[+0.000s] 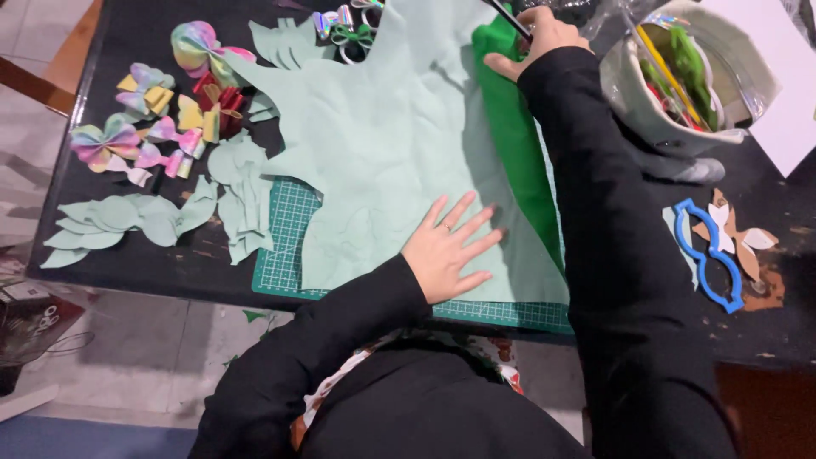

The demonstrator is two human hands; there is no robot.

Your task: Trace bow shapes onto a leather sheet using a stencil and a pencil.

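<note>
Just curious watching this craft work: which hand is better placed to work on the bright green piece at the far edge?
Probably the right hand: it rests on the green sheet gripping a dark tool. The left hand lies flat on the pale sheet.

Matt pale-green felt sheet [382, 136], creased; brighter green felt [510, 127]; gridded rubbery mat [289, 229]; iridescent glossy bows [200, 47], upper left

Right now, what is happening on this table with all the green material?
A person in black sleeves works at a dark table. The left hand lies flat on a large pale green sheet spread over a green cutting mat. The right hand grips a thin dark tool at the top of a bright green sheet. Cut pale green shapes and finished bows lie to the left.
</note>
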